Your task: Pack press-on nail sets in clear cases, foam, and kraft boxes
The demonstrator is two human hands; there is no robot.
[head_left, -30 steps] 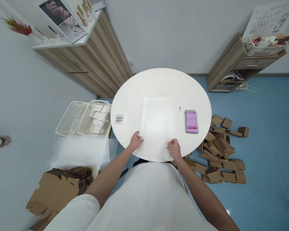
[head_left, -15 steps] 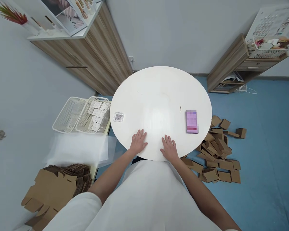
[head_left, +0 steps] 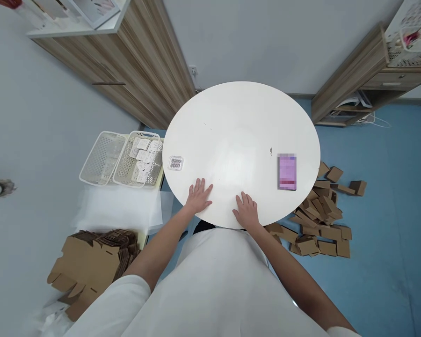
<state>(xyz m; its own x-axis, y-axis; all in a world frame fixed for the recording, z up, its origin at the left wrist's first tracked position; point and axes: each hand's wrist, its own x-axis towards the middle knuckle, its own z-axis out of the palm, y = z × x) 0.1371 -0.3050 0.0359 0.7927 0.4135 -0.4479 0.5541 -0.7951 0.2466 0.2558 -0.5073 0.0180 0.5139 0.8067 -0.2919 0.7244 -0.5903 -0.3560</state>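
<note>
My left hand lies flat, fingers spread, on the near edge of a round white table. My right hand rests flat beside it, also with fingers apart and holding nothing. A white sheet seems to lie under and beyond both hands, but it barely stands out from the tabletop. A small clear blister pack sits at the table's left edge. A purple card lies on the right side.
Two white mesh baskets, one with small packets, stand on a low surface to the left. Flat cardboard blanks are stacked at lower left. Folded cardboard boxes litter the blue floor on the right. Wooden cabinets stand against the wall.
Both hands went from pinching the near edge of a white sheet to lying flat and open on the table. The camera view shifted slightly.
</note>
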